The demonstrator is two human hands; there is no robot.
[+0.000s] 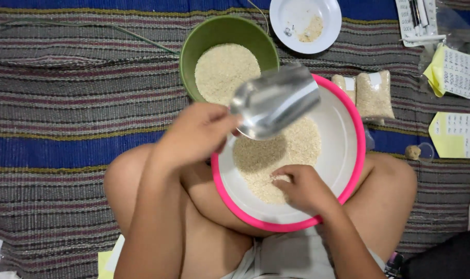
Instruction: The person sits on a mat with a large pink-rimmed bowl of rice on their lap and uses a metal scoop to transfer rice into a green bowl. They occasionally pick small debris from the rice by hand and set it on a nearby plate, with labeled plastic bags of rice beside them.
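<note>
Two bare hands work over a white basin with a pink rim (pixel 355 129) that rests on the person's lap. Left hand (pixel 196 133) is closed around the handle end of a shiny metal scoop (pixel 274 101), holding it tilted above the basin, its open mouth turned down toward the grain. Right hand (pixel 303 187) lies inside the basin with its fingers curled loosely into the pile of pale grain (pixel 284 152), touching it; nothing is gripped there that can be made out. The scoop's shadow falls on the grain between the two hands.

Just beyond the left hand stands a green bowl (pixel 227 32), holding more of the same pale grain and touching the basin's rim. Farther out past the scoop sits a small white dish (pixel 328 15) with a little grain in it. Out past the right hand, beside the basin, lie two small clear bags of grain (pixel 372 95), and farther off, yellow paper slips (pixel 454 135) on the striped woven mat (pixel 64 93).
</note>
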